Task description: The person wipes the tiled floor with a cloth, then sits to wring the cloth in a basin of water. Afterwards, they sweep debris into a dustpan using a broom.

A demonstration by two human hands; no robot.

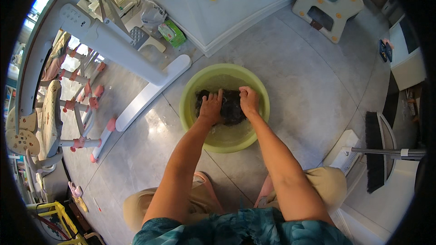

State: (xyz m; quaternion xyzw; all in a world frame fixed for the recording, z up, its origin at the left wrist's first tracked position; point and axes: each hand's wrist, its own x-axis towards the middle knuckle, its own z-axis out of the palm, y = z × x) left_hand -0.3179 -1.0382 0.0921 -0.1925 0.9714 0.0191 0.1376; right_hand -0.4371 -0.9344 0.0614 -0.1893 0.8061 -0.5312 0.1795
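Observation:
On the floor between my feet and the wall corner stands a round yellow-green plastic basin with shallow, cloudy water in it. A wet, black piece of cloth lies across its middle, partly under water. My left hand rests palm down on the cloth's left part, fingers slightly spread. At the cloth's upper right end, my right hand has its fingers curled closed around the edge. What lies beneath my left palm is hidden.
A white desk leg with a long foot stands left of the basin. Farther left is a child's chair with pink joints. A step stool sits at the upper right, a green box by the wall, and a broom at right.

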